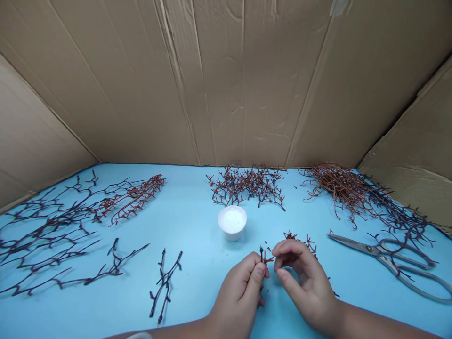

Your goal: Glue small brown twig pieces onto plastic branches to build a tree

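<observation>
My left hand (242, 287) pinches a dark artificial twig (262, 254) between thumb and fingers. Small reddish-brown prongs spread from it near the fingertips; its lower part is hidden in the hand. Close beside it, my right hand (309, 282) is curled with thumb and index finger apart, and nothing shows between them. Behind and under the right hand lie several small reddish-brown sprigs (310, 244), partly covered. Just beyond my hands stands a small white cup (232, 225) with white contents.
Scissors (379, 249) lie at right, near a heap of reddish wiry stems (335, 183). Branched reddish-brown twigs (247, 183) sit at the back. Dark bare branches (52, 219) and red sprigs (136, 197) spread at left; two short dark twigs (165, 282) lie front left. Cardboard walls (226, 94) enclose the blue table.
</observation>
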The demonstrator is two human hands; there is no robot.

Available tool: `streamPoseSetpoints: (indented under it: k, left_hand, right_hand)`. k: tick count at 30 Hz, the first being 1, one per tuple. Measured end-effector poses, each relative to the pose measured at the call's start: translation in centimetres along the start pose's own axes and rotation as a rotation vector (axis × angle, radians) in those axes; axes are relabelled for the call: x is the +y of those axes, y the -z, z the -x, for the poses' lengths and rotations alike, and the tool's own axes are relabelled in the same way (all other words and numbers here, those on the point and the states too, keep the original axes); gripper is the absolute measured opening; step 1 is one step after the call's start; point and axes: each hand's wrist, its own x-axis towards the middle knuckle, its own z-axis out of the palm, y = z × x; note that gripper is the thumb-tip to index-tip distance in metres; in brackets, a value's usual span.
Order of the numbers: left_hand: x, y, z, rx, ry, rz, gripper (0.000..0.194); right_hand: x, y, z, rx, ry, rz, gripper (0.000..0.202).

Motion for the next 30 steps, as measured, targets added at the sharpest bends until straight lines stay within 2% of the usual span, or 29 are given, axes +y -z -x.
streamPoseSetpoints:
  k: [2, 6, 8, 12, 15, 20, 23, 25, 27, 30]
  left_hand:
    - [-0.1, 0.2, 0.0, 0.030, -0.038, 0.009, 0.033]
    - [-0.4, 0.5, -0.1, 0.089, -0.215, 0.025, 0.034]
    - [-0.4, 0.6, -0.2, 0.088, -0.286, 0.066, 0.033]
    - [0.3, 0.6, -0.4, 0.074, -0.303, 0.128, 0.034]
    - [0.8, 0.7, -0.6, 0.085, -0.291, 0.136, 0.038]
    - [1.5, 1.0, -0.4, 0.104, -0.228, 0.109, 0.038]
    - [1.7, 1.1, -0.1, 0.154, -0.170, 0.077, 0.030]
    - [1.7, 1.4, 0.0, 0.213, -0.142, 0.068, 0.035]
    - [1.9, 1.8, 0.0, 0.288, -0.166, 0.031, 0.047]
    - [2.6, 2.9, -0.3, 0.358, -0.307, -0.125, 0.045]
  right_hand:
    - [-0.1, -0.1, 0.2, 0.000, -0.001, 0.009, 0.014]
    - [-0.5, -0.7, 0.1, -0.227, -0.063, 0.125, 0.019]
    - [-0.7, -1.1, 0.0, -0.262, -0.099, 0.154, 0.019]
    - [-0.8, -1.7, -0.2, -0.219, -0.141, 0.199, 0.008]
    - [-0.8, -1.8, -0.4, -0.154, -0.194, 0.141, 0.005]
    - [-1.2, -1.6, -0.4, -0.194, -0.164, 0.094, 0.005]
    - [-1.4, -1.4, -0.3, -0.147, -0.185, -0.008, 0.009]
    - [-1.3, -1.2, -0.3, -0.108, -0.235, -0.076, 0.015]
    - [-1.2, -1.0, -0.3, -0.092, -0.277, -0.088, 0.020]
    - [-1.1, -0.7, -0.4, -0.098, -0.286, -0.046, 0.024]
